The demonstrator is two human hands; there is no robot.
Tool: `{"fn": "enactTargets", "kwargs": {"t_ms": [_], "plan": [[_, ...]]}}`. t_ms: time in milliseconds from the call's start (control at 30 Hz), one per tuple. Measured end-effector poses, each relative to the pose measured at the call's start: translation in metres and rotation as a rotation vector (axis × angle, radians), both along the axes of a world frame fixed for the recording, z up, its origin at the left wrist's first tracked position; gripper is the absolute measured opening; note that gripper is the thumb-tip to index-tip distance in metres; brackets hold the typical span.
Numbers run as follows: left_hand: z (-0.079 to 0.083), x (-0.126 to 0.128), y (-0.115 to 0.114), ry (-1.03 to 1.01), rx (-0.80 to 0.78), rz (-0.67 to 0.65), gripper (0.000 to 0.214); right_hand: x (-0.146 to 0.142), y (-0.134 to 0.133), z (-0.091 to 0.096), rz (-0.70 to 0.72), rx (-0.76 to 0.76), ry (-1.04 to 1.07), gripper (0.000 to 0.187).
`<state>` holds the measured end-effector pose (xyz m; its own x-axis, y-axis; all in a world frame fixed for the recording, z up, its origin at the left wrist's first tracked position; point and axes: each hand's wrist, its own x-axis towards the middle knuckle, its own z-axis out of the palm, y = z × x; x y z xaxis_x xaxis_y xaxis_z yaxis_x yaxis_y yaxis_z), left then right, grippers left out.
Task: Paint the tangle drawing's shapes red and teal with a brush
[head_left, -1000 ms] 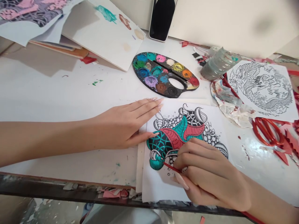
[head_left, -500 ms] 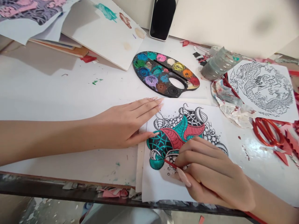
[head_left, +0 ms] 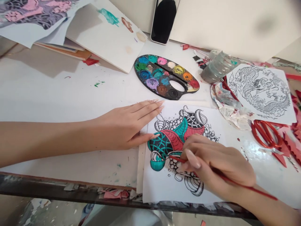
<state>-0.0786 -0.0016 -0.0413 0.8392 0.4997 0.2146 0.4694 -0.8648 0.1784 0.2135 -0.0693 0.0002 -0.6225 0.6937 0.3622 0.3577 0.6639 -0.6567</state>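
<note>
A sheet with a line drawing (head_left: 162, 188) lies near the table's front edge, partly coloured in teal, red and black. My left hand (head_left: 129, 124) rests flat, fingers stretched out over the sheet's left edge. In my right hand (head_left: 216, 166) is a thin red paintbrush (head_left: 249, 187), held in a pinch. Its tip is at the drawing's lower left, near the teal-painted round shape, and its handle slants back over my wrist. My right hand hides part of the drawing. Beyond the sheet sits an oval paint palette (head_left: 172, 66) with many colours.
A cut plastic cup (head_left: 217, 67) of murky liquid stands at the back right, beside a crumpled stained tissue (head_left: 235, 113). Red-handled scissors (head_left: 266, 134) and a dragon drawing (head_left: 261, 92) lie at right. A phone (head_left: 164, 20) leans at the back; boards (head_left: 113, 40) lie back left.
My right hand has rolled over, so the brush handle now shows and more of the drawing's lower part is uncovered. The brush tip has shifted slightly. My left hand stays in place.
</note>
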Motion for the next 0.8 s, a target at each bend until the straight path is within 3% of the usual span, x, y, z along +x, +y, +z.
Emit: {"fn": "enactTargets", "kwargs": {"t_ms": [233,400,500,600,733,800], "plan": [[-0.004,0.001,0.001,0.011,0.091,-0.01,0.075,-0.004,0.005,-0.007,-0.224,-0.436,0.408,0.048],[-0.006,0.0,0.001,0.02,0.082,-0.007,0.075,-0.003,0.004,-0.005,-0.243,-0.489,0.432,0.045],[-0.007,0.0,0.002,0.045,0.031,0.009,0.077,-0.002,0.013,-0.003,-0.289,-0.406,0.416,0.051],[-0.008,0.0,0.003,0.063,-0.014,0.027,0.079,0.0,0.045,0.007,-0.369,-0.237,0.364,0.064],[-0.01,0.0,0.004,0.072,-0.025,0.038,0.08,0.012,0.116,0.039,-0.41,-0.188,0.256,0.063],[-0.011,0.0,0.005,0.081,-0.053,0.041,0.081,0.018,0.149,0.059,-0.446,-0.3,0.207,0.092]]}}
